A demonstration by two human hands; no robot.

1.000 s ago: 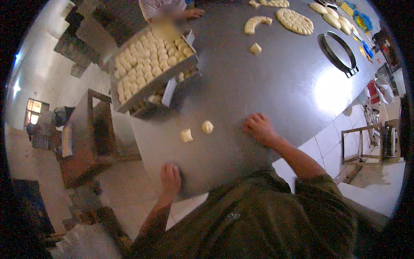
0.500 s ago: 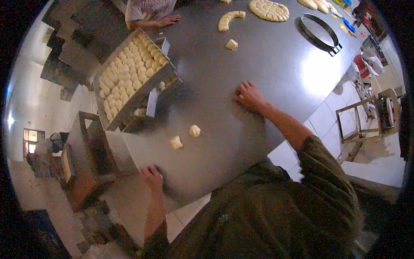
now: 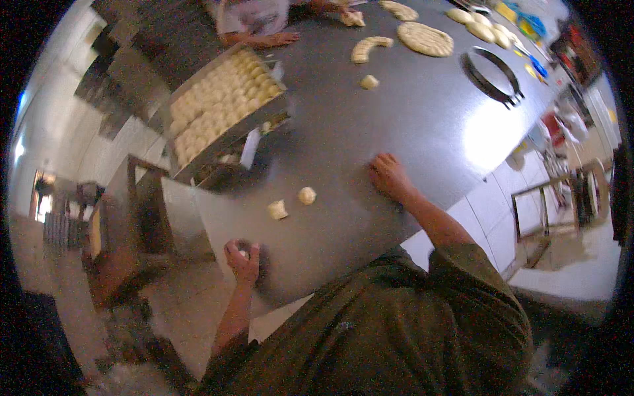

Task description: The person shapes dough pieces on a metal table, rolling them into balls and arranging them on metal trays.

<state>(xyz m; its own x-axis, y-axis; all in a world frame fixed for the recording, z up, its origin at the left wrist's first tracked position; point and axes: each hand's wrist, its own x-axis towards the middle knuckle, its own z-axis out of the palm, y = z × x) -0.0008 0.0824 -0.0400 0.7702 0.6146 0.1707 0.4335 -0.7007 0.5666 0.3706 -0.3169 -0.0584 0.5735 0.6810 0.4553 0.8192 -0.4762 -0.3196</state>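
Observation:
My left hand (image 3: pixel 243 265) is at the table's near left edge, thumb and fingers curled round a small dough ball (image 3: pixel 244 254) that shows between them. On the steel table (image 3: pixel 323 138), my right hand (image 3: pixel 391 177) lies palm down with its fingers curled under. Whatever is beneath that palm is hidden. Two loose dough pieces sit between the hands, nearer the left one: a squarish dough piece (image 3: pixel 278 210) and a rounder dough piece (image 3: pixel 307 195).
A tray (image 3: pixel 231 135) full of dough balls stands at the left. Farther off lie a lone dough piece (image 3: pixel 369 82), a curved dough strip (image 3: pixel 367 49), a scored dough round (image 3: pixel 425 39) and a metal ring (image 3: pixel 492 74). A co-worker's hand (image 3: pixel 282 39) rests beyond the tray.
The view has shifted, moving the whole scene in the picture. My left hand has turned and its thumb has spread, showing the dough ball. My right hand sits nearer my body on the table.

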